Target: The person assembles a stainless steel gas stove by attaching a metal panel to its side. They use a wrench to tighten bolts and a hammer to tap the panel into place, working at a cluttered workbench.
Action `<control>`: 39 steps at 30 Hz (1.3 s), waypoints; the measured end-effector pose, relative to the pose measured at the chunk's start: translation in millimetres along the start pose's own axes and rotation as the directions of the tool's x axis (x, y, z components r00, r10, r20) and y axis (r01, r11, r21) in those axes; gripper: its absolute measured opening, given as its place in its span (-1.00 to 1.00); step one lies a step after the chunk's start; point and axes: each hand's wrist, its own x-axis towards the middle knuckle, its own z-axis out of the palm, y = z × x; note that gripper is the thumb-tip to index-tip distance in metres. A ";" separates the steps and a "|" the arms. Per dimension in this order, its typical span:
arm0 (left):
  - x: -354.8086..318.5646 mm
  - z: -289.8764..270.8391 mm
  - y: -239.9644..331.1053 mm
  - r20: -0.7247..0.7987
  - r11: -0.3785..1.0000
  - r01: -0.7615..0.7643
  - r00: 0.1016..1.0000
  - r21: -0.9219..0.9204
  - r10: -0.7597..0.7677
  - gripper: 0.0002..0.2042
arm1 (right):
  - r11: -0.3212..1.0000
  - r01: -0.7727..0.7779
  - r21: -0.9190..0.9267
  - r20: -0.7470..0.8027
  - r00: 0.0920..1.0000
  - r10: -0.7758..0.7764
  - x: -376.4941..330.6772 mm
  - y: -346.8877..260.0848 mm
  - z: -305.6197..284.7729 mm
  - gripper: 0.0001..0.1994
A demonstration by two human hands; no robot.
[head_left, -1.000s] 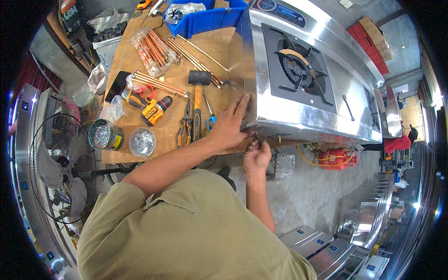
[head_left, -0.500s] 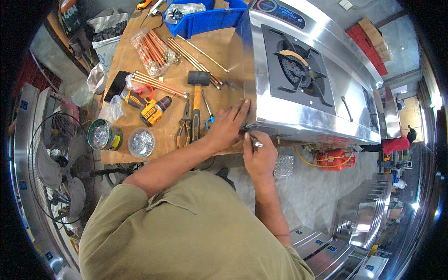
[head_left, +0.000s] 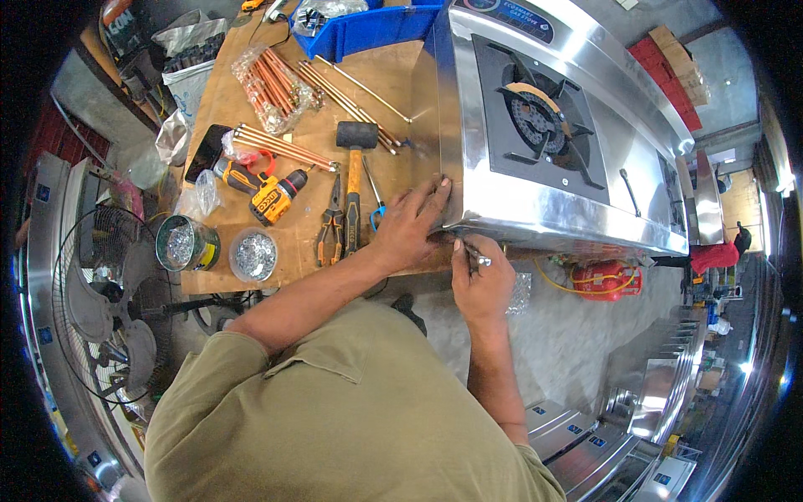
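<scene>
The gas stove is set on the right part of the bench, with one corner at the near edge. That corner is touched by the left hand, fingers extended; beside it, a slim metal tool is pinched by the right hand.

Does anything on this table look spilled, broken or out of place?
Nothing stands out as spilled, broken or misplaced. Small metal pieces sit inside their round tub, the drill, pliers and mallet lie on the wooden table, and the stove shows no visible damage.
</scene>
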 end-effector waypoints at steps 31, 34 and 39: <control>0.8 0.8 -6.2 -0.034 1.000 0.002 0.999 -0.025 -0.003 -0.05 | 0.418 -0.343 0.841 0.004 0.777 0.630 -40.9 68.6 22.2 -0.86; 0.2 1.4 -5.7 -0.054 0.999 -0.009 0.999 -0.032 0.007 -0.07 | 0.866 -0.196 0.461 -0.176 0.936 0.305 -31.0 41.6 12.0 -0.84; -1.9 2.2 -7.5 -0.042 1.000 -0.024 0.999 -0.005 0.024 -0.07 | 0.999 -0.007 0.036 -0.089 0.996 0.011 -9.1 10.3 12.9 -0.83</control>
